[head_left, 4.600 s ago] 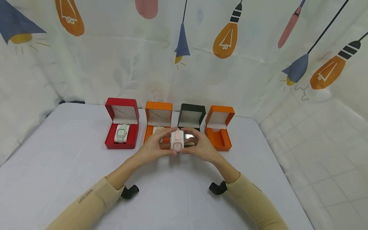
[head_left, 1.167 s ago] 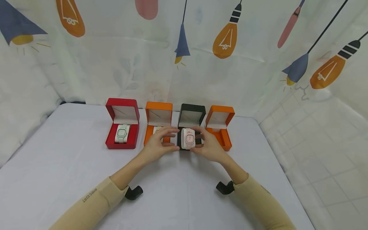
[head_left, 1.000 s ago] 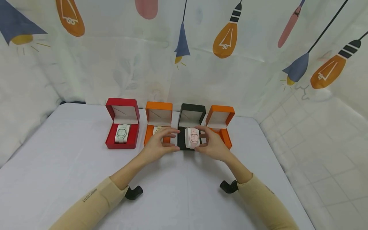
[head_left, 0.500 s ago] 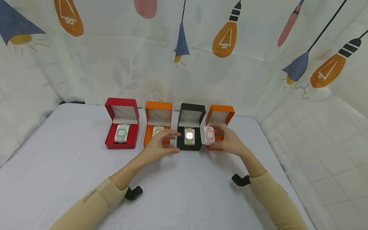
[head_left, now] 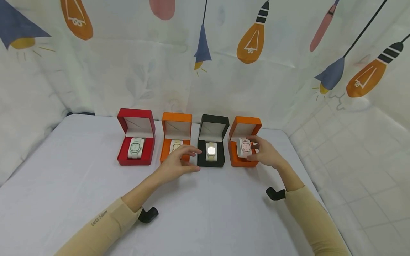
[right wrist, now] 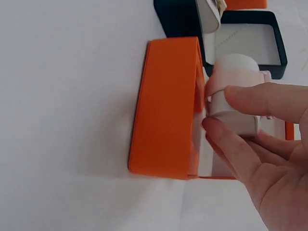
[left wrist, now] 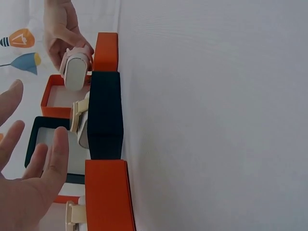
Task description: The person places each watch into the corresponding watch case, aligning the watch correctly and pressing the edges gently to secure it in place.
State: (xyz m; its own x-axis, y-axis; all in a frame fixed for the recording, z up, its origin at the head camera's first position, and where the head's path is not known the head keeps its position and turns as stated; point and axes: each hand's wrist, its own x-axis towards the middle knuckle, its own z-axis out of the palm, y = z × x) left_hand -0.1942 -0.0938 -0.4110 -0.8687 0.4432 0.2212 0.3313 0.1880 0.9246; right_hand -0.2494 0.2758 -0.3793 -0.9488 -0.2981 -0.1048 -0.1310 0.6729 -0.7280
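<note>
My right hand (head_left: pixel 267 153) pinches a pink watch (head_left: pixel 245 146) wrapped round its white cushion (right wrist: pixel 240 121), fingers and thumb at its ends. The watch is over the base of the right-hand orange box (head_left: pixel 241 164), whose lid stands up behind it. In the right wrist view the cushion is outside the box's front wall, close to it. My left hand (head_left: pixel 175 164) holds nothing; its fingers spread in front of the other orange box (head_left: pixel 177 121) and partly hide the cream watch (head_left: pixel 175 144) in it.
Between the orange boxes stands a dark green box (head_left: pixel 214 122) with a cream watch (head_left: pixel 211 152) inside. At the left is a red box (head_left: pixel 136 119) with a pale green watch (head_left: pixel 135 148). All stand in a row on the white table (head_left: pixel 198 213), before a printed curtain (head_left: pixel 128 71).
The right hand has carried the pink watch from between both hands, past the green box, to the right-hand orange box. The left hand let go of it and stays near the other orange box.
</note>
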